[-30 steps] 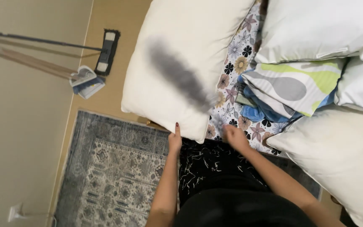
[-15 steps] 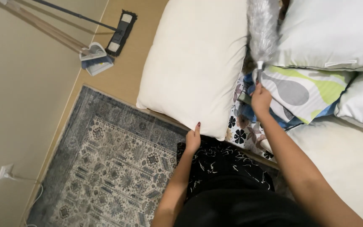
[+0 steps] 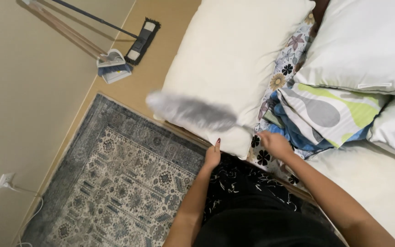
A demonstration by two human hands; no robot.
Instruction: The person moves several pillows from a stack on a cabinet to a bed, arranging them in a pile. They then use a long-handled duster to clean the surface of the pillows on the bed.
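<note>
My right hand grips the handle of a grey feather duster, whose blurred head lies across the lower left corner of a large cream pillow. My left hand rests with its fingertips against the near edge of that pillow. The pillow lies on a bed with a floral sheet showing beside it.
White pillows and a striped green-and-grey pillow sit at the right. A patterned grey rug covers the floor at the left. A flat mop, a dustpan with brush, a wall socket.
The duster has swung from upright near the top right pillows down and left across the cream pillow's corner. My right hand dropped lower. My left hand stays on the pillow edge.
</note>
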